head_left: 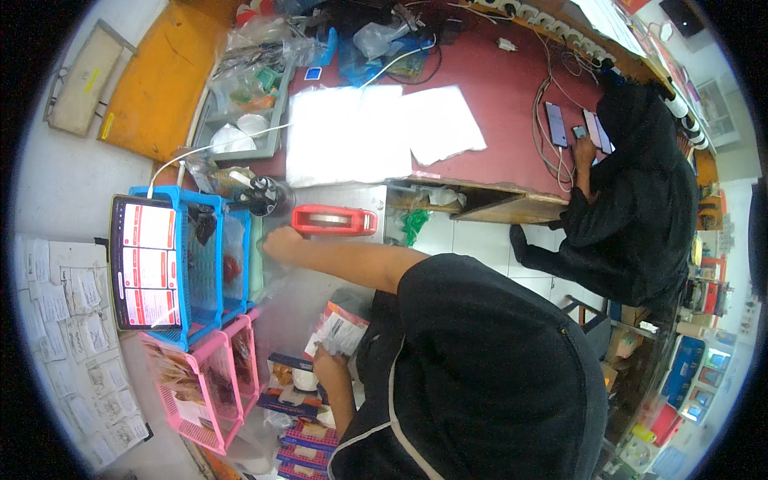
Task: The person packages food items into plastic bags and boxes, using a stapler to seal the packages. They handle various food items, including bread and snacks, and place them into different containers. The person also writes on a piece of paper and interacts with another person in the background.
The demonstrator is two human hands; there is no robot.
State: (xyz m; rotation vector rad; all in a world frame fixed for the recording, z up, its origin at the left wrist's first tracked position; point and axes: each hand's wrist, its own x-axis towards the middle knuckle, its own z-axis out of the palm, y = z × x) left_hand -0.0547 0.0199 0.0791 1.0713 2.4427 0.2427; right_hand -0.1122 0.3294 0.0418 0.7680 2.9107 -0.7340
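My right hand (282,245) reaches out beside the blue plastic rack. Its fingers look curled against a pale green surface (256,260); what they hold, if anything, is hidden. Just beside this hand, a red tape dispenser (334,231) rests on the grey worktop. Lower down, my left hand (330,370) is closed on the lower edge of a small white-and-orange package (339,328), tilted over my lap. Dark printed boxes (284,396) lie near my left forearm, with several pink-and-blue packs (307,454) below them.
A tablet (150,264) leans on the blue rack (204,276), above a pink rack (210,392). White sheets (344,144) cover part of the red table (512,96). A grey tray (284,112) holds plastic bags. At right, a co-worker (640,192) in black handles phones (555,124).
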